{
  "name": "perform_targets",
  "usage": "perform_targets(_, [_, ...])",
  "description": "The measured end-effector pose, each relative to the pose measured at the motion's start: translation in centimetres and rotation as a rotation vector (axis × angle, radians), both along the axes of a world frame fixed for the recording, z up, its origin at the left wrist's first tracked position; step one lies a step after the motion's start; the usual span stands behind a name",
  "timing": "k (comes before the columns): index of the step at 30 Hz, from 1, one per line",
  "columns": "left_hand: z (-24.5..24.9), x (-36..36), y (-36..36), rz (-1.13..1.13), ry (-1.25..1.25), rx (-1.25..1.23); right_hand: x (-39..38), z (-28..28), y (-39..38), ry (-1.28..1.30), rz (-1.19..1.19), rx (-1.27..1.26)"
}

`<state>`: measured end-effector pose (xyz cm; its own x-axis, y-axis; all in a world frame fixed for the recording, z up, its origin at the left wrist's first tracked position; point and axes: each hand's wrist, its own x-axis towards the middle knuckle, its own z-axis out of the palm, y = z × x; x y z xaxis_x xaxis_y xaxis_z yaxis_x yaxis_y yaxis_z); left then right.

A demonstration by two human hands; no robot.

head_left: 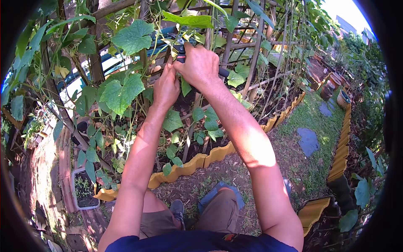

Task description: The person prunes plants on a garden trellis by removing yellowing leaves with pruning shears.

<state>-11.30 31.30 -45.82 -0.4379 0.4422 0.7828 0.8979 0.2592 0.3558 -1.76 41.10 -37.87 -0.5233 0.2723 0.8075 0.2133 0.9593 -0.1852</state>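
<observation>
Up at the trellis, both hands are raised into the cucumber foliage. The right hand (200, 63) has its grip clenched around the pruning shears (181, 49), one dark handle poking out past the heel of the palm, the head buried among the leaves. Just beside it, the left hand (166, 86) has its grip pinched on what looks like a thin vine stem (170, 62), fingers bunched tight right under the shears. The blades themselves are hidden, so whether they have bitten through cannot be told. No cut piece shows in either hand and none lies on the ground below, so by my reading the cut is at its very start, with the trimming yet to do.

Around them, big cucumber leaves (121, 92) crowd the hands from the left. Slanting trellis poles (254, 63) cross close behind the shears and hem in the reach. Down low, orange scalloped edging (210, 155) borders the bed, a planter tray (84, 191) sits at the left, and stepping stones (308, 140) lead off across the grass toward clay pots (336, 80).
</observation>
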Motion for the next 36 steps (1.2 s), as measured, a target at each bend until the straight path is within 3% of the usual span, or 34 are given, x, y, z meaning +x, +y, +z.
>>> perform_targets(11, [-0.3,-0.4,-0.1,0.004,-0.001,-0.023,-1.2,-0.1,-0.5,0.038,0.031,0.103])
perform_targets(17, [-2.7,-1.1,0.1,0.033,0.199,0.006,0.4,-0.6,-0.3,-0.007,0.02,0.012])
perform_targets(24, [-4.2,6.5,-4.6,-0.08,0.208,0.104,7.1,-3.8,0.8,0.048,-0.036,-0.109])
perform_targets(27, [-5.0,10.0,-8.7,-0.163,0.078,0.055,10.4,-6.2,1.5,0.084,-0.041,-0.198])
perform_targets(29, [-6.6,11.4,-11.4,-0.191,0.117,0.104,12.0,-8.4,2.2,0.103,-0.044,-0.251])
perform_targets(32, [-9.1,12.5,-16.5,-0.245,-0.102,0.085,14.6,-11.2,2.3,0.042,-0.061,-0.407])
perform_targets(34, [-12.1,13.1,-22.6,-0.104,-0.397,0.082,16.0,-14.9,2.6,0.085,0.035,-0.562])
perform_targets(36, [-13.1,13.4,-26.6,0.057,-0.497,0.008,16.9,-17.3,2.0,0.065,0.043,-0.725])
